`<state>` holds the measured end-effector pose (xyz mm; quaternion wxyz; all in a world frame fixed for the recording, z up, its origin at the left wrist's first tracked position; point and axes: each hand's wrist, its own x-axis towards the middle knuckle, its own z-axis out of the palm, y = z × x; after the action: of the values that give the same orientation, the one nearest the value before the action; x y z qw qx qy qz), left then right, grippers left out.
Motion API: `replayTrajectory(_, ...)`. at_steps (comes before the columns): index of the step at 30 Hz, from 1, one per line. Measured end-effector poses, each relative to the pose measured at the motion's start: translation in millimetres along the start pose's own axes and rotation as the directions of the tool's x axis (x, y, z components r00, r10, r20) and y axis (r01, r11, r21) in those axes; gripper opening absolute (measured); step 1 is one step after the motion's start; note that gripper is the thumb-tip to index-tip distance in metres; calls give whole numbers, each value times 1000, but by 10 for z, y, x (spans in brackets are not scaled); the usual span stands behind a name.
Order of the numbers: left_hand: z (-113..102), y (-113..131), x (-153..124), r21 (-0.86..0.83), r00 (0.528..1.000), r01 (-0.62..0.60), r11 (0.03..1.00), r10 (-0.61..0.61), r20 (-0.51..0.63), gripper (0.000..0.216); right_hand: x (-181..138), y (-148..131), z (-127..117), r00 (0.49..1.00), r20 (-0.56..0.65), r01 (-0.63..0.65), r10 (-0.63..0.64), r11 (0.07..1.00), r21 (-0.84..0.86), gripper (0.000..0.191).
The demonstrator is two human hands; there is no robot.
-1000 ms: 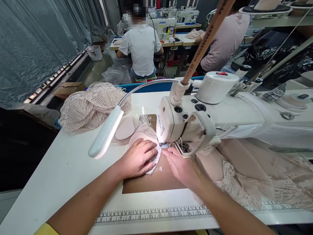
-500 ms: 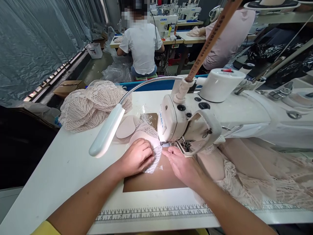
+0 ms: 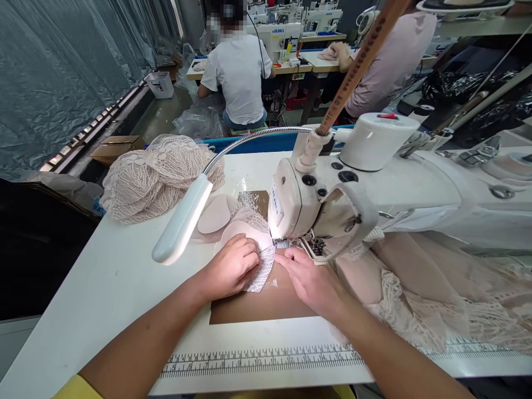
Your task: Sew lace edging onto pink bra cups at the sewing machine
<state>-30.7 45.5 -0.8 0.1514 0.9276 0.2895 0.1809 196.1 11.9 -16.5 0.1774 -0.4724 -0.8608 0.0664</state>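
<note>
My left hand (image 3: 233,266) rests curled on the lace piece (image 3: 265,270) beside the sewing machine (image 3: 288,202) needle area; my right hand (image 3: 311,280) points at its edge, fingers close together. Whether either pinches, I can't tell. Beyond the table (image 3: 124,288), a white bin (image 3: 160,86) and cardboard box (image 3: 117,148) hide their contents.

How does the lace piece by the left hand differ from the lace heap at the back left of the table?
The lace piece lies fairly flat against the left hand; the lace heap is loosely bunched. The lace piece shows only a small area, the lace heap far more. The lace piece reaches the sewing machine's needle area; the lace heap sits well apart. Both are pale and patterned.
</note>
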Motion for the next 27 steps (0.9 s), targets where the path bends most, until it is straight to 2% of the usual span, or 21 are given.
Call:
replayTrajectory(3,-9,-5,9,44,999,-24,999,23,31,15,5,2,22,998,58,26,-24,999,-34,51)
replayTrajectory(5,-8,-16,19,75,996,-75,994,70,57,21,13,-6,27,996,80,33,-27,997,-65,51)
replayTrajectory(8,-10,-40,27,103,983,-158,982,147,106,34,27,-27,15,997,74,26,-18,993,-116,50)
replayTrajectory(11,-27,-62,20,110,974,-185,977,168,153,37,34,-46,-8,997,74,30,-19,989,-147,45)
replayTrajectory(15,-43,-66,2,118,972,-178,977,155,179,40,29,-71,-42,996,89,12,2,987,-157,42)
replayTrajectory(22,20,-23,-11,153,991,-98,983,83,107,41,45,-90,-71,995,89,-26,44,980,-197,55)
replayTrajectory(27,33,-13,-9,168,996,-62,984,49,79,40,47,-54,-29,996,73,-37,52,979,-200,55)
